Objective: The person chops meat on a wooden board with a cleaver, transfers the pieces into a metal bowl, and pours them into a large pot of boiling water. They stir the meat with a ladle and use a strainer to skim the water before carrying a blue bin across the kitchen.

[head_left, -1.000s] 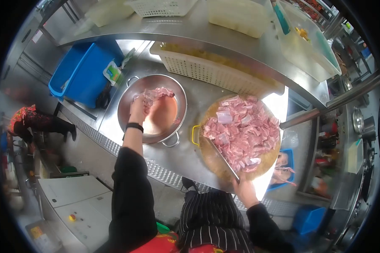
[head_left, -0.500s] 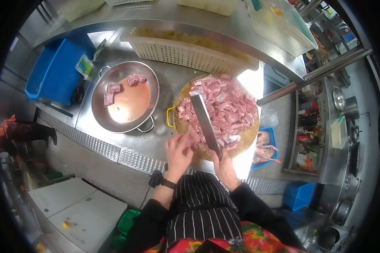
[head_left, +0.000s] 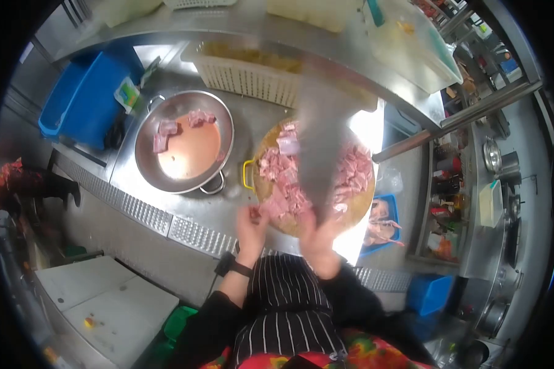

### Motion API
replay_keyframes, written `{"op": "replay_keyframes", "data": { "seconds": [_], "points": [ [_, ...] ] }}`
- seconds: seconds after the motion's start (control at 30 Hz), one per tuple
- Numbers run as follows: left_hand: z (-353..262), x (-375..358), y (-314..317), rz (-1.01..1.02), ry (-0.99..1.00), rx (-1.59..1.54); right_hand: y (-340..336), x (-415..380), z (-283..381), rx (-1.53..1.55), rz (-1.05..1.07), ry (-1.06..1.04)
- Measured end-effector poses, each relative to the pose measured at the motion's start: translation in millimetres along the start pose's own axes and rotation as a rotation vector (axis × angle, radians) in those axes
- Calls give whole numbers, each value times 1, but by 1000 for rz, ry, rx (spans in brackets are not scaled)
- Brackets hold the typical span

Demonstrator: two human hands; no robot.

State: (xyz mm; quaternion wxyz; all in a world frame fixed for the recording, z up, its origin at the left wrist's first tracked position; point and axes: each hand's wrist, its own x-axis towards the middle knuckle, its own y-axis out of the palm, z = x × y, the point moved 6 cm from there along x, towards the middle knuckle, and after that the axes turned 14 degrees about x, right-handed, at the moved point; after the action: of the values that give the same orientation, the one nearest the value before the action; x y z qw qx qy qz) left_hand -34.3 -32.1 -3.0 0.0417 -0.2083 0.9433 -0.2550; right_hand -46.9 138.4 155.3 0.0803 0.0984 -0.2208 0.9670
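In my right hand [head_left: 320,243] is a cleaver [head_left: 319,147], raised over the round chopping board [head_left: 268,132] and smeared by motion. Its wide blade hides the middle of the chopped raw meat [head_left: 354,172]. My left hand [head_left: 250,230] is at the board's front left edge, its fingers curled at the end of a piece of raw meat [head_left: 274,206]. Small cut pieces lie spread over the board on both sides of the blade. To the left stands a steel pan [head_left: 185,157] with a few meat chunks [head_left: 166,132] and reddish liquid in it.
Behind the board, a white perforated basket [head_left: 246,77] stands under a steel shelf [head_left: 240,27]. A blue bin [head_left: 80,101] is at the far left. Right of the table, a blue tray [head_left: 381,224] holds raw poultry. Another person's legs [head_left: 43,186] show at the left edge.
The cleaver has risen toward the camera from low over the meat and is now blurred. My left hand has shifted slightly left and down. The pan's contents look the same.
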Motion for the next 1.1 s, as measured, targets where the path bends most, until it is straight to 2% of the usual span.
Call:
{"op": "replay_keyframes", "data": {
  "seconds": [0.07,0.1,0.17,0.23,0.27,0.3,0.33,0.4,0.43,0.47,0.53,0.57,0.67,0.77,0.87,0.93,1.0,1.03,1.07,1.1],
  "points": [
    [11,-3,6,92,-123,22,46,-49,-112,-389,314,142],
    [19,-4,9,140,-141,55,40,-53,-103,-385,307,149],
    [30,2,14,167,-122,147,25,-44,-102,-339,444,422],
    [44,-7,13,222,-102,252,0,-52,-119,-377,439,364],
    [56,-10,17,230,-264,85,-6,-49,-133,-428,461,285],
    [63,-16,19,246,-436,-76,-8,-47,-127,-380,407,200],
    [64,-20,20,255,-445,-70,-7,-53,-128,-381,411,213],
    [47,-17,29,135,-288,-455,0,-53,-128,-383,418,239],
    [43,-19,37,162,-310,-500,2,-53,-124,-353,388,189],
    [40,-19,41,158,-314,-498,4,-54,-125,-351,393,190],
    [22,-21,37,92,-133,-36,0,-61,-115,-264,333,255],
    [22,-24,40,62,-188,-119,-2,-65,-107,-267,338,262],
    [2,-22,18,-59,-198,-64,3,-59,-81,-234,267,238],
    [30,-21,30,-59,-249,-200,15,-63,-82,-268,394,254],
    [14,-15,18,-28,-176,-137,10,-50,-85,-326,399,227],
    [7,-12,10,-28,-172,-140,0,-26,-34,-311,362,224],
    [14,-21,12,-26,-197,-141,-25,5,34,74,92,104],
    [21,-23,13,-27,-207,-136,-29,7,42,257,-41,-55],
    [25,-24,15,-32,-211,-134,-18,-3,31,255,-33,-48],
    [21,-25,14,-15,-253,-191,-2,-19,8,113,-18,-25]
  ]
}}
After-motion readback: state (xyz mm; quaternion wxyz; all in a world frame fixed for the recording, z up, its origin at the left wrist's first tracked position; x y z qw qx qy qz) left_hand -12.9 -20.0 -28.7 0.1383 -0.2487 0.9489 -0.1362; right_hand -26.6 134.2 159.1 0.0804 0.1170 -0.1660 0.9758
